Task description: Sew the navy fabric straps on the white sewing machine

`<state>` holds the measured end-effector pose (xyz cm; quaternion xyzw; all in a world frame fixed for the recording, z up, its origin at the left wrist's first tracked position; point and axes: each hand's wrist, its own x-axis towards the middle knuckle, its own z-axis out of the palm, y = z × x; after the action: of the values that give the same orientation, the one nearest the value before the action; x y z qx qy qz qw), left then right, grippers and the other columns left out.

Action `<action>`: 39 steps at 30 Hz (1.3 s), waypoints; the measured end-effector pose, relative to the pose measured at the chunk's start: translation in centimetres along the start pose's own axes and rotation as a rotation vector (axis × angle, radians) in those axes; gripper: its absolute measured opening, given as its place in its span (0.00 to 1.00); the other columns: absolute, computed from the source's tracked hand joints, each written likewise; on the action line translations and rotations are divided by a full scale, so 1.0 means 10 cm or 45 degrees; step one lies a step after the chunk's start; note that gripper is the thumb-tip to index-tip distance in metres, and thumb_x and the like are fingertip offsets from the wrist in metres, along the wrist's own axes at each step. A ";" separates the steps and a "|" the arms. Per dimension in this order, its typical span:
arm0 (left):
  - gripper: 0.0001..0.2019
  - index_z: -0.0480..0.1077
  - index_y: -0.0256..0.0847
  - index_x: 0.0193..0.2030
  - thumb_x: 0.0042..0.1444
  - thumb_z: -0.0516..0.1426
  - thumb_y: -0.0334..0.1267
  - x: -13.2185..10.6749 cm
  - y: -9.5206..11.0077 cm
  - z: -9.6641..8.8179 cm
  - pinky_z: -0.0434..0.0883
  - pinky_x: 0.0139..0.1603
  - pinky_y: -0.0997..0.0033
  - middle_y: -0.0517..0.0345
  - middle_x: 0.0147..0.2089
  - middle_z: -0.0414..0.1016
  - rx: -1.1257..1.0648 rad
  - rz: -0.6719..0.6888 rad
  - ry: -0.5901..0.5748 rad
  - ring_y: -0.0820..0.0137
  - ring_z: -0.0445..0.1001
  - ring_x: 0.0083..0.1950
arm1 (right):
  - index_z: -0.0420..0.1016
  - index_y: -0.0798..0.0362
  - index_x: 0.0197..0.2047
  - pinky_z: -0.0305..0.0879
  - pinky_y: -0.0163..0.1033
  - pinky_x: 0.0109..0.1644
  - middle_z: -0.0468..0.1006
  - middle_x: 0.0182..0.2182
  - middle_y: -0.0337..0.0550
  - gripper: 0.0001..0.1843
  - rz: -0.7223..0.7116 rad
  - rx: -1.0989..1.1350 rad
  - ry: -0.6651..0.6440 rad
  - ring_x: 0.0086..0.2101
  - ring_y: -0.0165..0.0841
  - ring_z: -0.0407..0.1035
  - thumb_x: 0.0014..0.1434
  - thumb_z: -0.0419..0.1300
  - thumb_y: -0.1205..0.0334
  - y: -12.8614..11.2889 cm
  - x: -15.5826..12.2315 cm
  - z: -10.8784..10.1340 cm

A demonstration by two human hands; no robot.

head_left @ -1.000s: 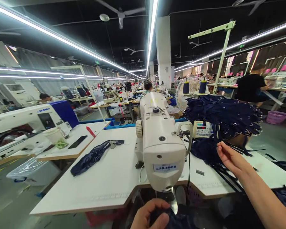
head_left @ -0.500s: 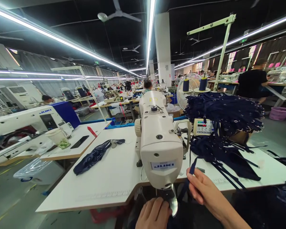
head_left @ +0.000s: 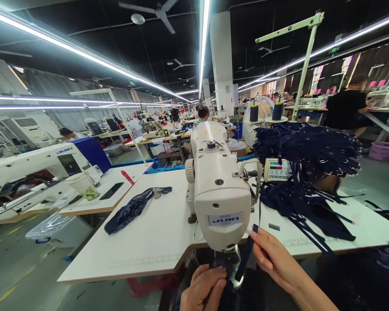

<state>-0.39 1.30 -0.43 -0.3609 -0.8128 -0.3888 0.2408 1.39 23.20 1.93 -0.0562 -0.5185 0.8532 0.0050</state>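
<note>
In the head view, my right hand (head_left: 274, 257) pinches the upper end of a narrow navy strap (head_left: 246, 255) to the right of the needle area. The strap slants down to the left, its lower end over a shiny metal plate (head_left: 237, 283). My left hand (head_left: 203, 288) is closed, thumb and fingers on dark navy fabric (head_left: 223, 263) below the machine head. A white JUKI sewing machine (head_left: 222, 194) stands above both hands and hides part of the sewing area. Much of the fabric under my hands is too dark to make out.
On the right, navy strapped pieces with metal rings form a heaped pile (head_left: 306, 144), with more pieces (head_left: 288, 203) below it. A crumpled navy piece (head_left: 132, 209) lies on the white table (head_left: 142, 246). Thread cones (head_left: 278, 111) stand behind a control panel (head_left: 278, 169).
My right hand has brought the strap slightly left and straightened it beside the needle area. My left hand has shifted a little, its thumb now showing against the fingers.
</note>
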 end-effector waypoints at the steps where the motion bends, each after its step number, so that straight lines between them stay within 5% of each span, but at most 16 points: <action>1: 0.10 0.73 0.47 0.41 0.65 0.51 0.43 0.00 -0.02 -0.01 0.70 0.53 0.77 0.66 0.39 0.81 0.003 0.005 -0.004 0.77 0.78 0.40 | 0.61 0.51 0.34 0.36 0.27 0.17 0.62 0.12 0.25 0.19 0.003 -0.073 0.015 0.12 0.19 0.40 0.60 0.59 0.44 0.04 0.03 0.00; 7: 0.06 0.73 0.50 0.43 0.63 0.55 0.37 0.07 0.03 -0.01 0.58 0.60 0.78 0.71 0.42 0.80 0.376 0.428 -0.080 0.80 0.77 0.46 | 0.63 0.52 0.34 0.41 0.28 0.18 0.61 0.12 0.25 0.18 -0.028 -0.307 0.038 0.13 0.21 0.45 0.62 0.57 0.45 0.14 0.12 -0.03; 10: 0.13 0.73 0.47 0.40 0.67 0.47 0.37 0.12 0.08 0.03 0.46 0.67 0.76 0.70 0.39 0.80 0.436 0.433 -0.029 0.81 0.76 0.46 | 0.66 0.52 0.40 0.60 0.31 0.32 0.68 0.23 0.32 0.15 -0.141 -0.413 -0.033 0.26 0.28 0.62 0.61 0.59 0.48 0.17 0.05 -0.01; 13: 0.14 0.73 0.46 0.40 0.68 0.46 0.38 0.16 0.06 0.03 0.51 0.65 0.79 0.69 0.37 0.79 0.356 0.572 0.007 0.81 0.76 0.45 | 0.67 0.51 0.43 0.59 0.36 0.42 0.67 0.33 0.36 0.12 -0.177 -0.575 -0.110 0.36 0.33 0.61 0.60 0.59 0.53 0.27 -0.04 0.04; 20: 0.08 0.72 0.48 0.46 0.64 0.54 0.42 0.20 -0.08 -0.16 0.71 0.48 0.78 0.66 0.44 0.80 0.259 0.407 -0.347 0.76 0.78 0.45 | 0.65 0.49 0.45 0.53 0.37 0.38 0.56 0.28 0.31 0.08 -0.071 -0.639 0.057 0.31 0.31 0.54 0.62 0.54 0.59 0.41 -0.11 0.14; 24: 0.09 0.71 0.50 0.46 0.64 0.52 0.45 0.22 -0.08 -0.20 0.72 0.43 0.75 0.68 0.45 0.79 0.267 0.374 -0.369 0.75 0.78 0.46 | 0.64 0.50 0.44 0.53 0.36 0.38 0.57 0.27 0.31 0.08 -0.047 -0.568 0.073 0.32 0.31 0.54 0.60 0.54 0.60 0.36 -0.13 0.19; 31: 0.08 0.72 0.48 0.46 0.63 0.54 0.43 0.27 -0.06 -0.18 0.70 0.39 0.74 0.66 0.45 0.79 0.451 0.627 -0.355 0.76 0.77 0.48 | 0.64 0.50 0.44 0.55 0.37 0.42 0.62 0.30 0.33 0.11 -0.070 -0.474 0.102 0.34 0.33 0.57 0.59 0.55 0.58 0.36 -0.14 0.24; 39: 0.10 0.70 0.47 0.46 0.66 0.50 0.44 0.17 0.00 -0.10 0.65 0.43 0.68 0.63 0.45 0.79 0.347 0.435 -0.286 0.73 0.76 0.50 | 0.64 0.52 0.44 0.56 0.38 0.41 0.62 0.29 0.33 0.12 -0.071 -0.466 0.157 0.33 0.33 0.57 0.58 0.55 0.56 0.38 -0.16 0.28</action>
<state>-1.28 1.18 1.27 -0.4982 -0.8066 -0.1867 0.2577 2.88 18.84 -0.05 -0.0939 -0.6650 0.7393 0.0503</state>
